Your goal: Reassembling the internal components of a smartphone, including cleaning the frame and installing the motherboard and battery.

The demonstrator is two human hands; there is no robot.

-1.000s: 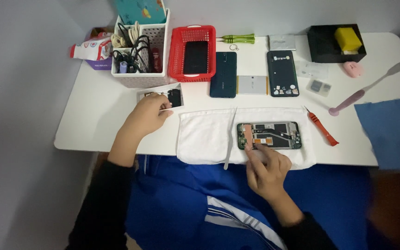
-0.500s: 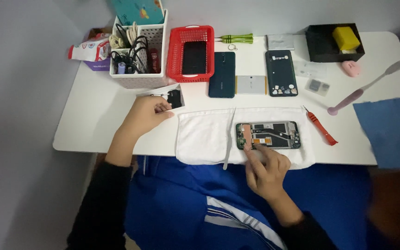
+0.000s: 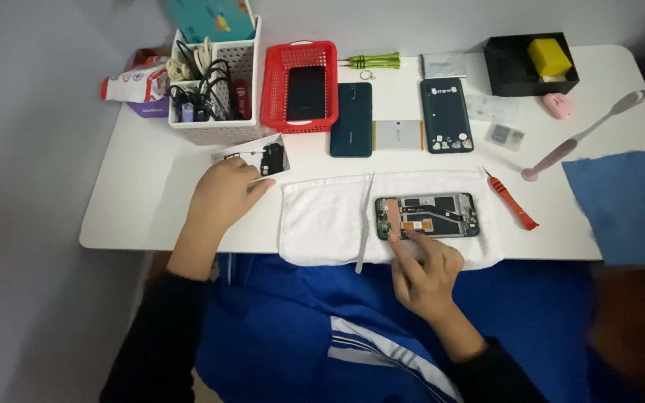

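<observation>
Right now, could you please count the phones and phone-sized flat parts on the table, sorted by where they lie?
On the white towel: 1, the opened phone under the right hand
In the red basket: 1, a black phone
On the bare table: 2, a dark teal phone and a dark back cover
Total: 4

A single head-worn camera looks steeply down from above the seated person, facing the far wall. It stands well back, taking in the whole white table point(image 3: 151, 201) edge to edge, both forearms and the blue-clad lap below.
</observation>
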